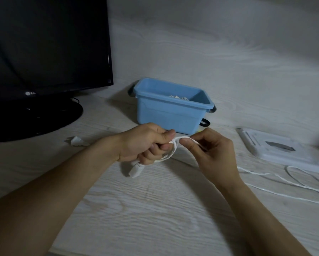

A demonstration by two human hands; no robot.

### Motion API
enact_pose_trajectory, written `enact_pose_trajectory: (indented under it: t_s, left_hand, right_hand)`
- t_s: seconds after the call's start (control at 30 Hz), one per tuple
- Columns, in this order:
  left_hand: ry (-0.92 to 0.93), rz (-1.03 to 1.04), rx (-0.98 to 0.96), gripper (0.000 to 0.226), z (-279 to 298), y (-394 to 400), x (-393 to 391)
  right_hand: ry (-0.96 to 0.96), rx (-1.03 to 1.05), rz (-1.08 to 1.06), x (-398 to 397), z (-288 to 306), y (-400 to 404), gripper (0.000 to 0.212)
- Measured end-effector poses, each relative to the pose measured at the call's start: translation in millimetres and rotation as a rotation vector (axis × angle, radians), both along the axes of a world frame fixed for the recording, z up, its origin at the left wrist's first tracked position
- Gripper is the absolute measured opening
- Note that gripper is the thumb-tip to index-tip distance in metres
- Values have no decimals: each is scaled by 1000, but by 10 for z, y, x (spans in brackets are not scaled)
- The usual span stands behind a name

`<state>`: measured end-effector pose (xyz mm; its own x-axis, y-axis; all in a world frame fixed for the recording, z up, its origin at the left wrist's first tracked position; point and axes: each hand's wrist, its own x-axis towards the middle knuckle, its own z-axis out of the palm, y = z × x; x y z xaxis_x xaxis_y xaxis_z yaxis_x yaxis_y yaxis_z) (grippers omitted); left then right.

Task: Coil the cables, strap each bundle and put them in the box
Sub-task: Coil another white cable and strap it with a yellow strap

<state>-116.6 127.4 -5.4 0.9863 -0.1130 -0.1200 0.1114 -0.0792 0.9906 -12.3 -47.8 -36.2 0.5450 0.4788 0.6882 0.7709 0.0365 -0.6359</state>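
We are looking at the coiling step, judged from how the hands lie: the left hand point(145, 143) is curling its fingers round a small bundle of white cable point(170, 154), with a white plug end point(135, 169) hanging out below the fist. The right hand point(208, 152) is pinching the same cable between thumb and forefinger just beside the left thumb, its other fingers lying loosely bent. Both hands are hovering over the pale wood-grain desk point(155, 209), just in front of the blue box point(171, 111).

We are reading the next move as 1 more turn laid onto the bundle: the right hand needs to draw in slack and lay it over the left fingers. Much cable is still lying loose, trailing across the desk to the right point(284, 180) past a flat white device point(277, 148). Strapping looks some way off; a black loop point(205, 122) is resting beside the box and may be a strap, though we cannot tell.

The cable is thin, white and limp. Something white point(179, 97) is already sitting inside the box. A second white plug point(75, 141) is lying on the desk to the left, near the black monitor point(44, 52).
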Motion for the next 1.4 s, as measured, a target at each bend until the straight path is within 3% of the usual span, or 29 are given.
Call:
enact_pose_trajectory:
  t_s: [0.2, 0.6, 0.8, 1.0, 1.1, 1.27, 1.4]
  left_hand:
    - [18, 94, -253, 39, 41, 60, -16]
    - [-270, 569, -819, 48, 91, 246, 79]
    - [-295, 625, -798, 50, 49, 267, 98]
    - [-53, 246, -572, 41, 128, 259, -6]
    - [-18, 167, -514, 43, 111, 190, -13]
    - [-65, 449, -620, 48, 81, 274, 59]
    - [-115, 541, -835, 47, 53, 355, 80]
  right_hand:
    - [40, 9, -64, 7, 56, -56, 19]
    - [135, -24, -119, 82, 62, -116, 6]
    - [111, -95, -157, 92, 33, -104, 13]
    - [158, -33, -237, 74, 49, -79, 28]
    - [203, -43, -255, 76, 35, -68, 29]
    - [230, -35, -258, 92, 23, -81, 28]
    - [213, -199, -222, 109, -62, -39, 28]
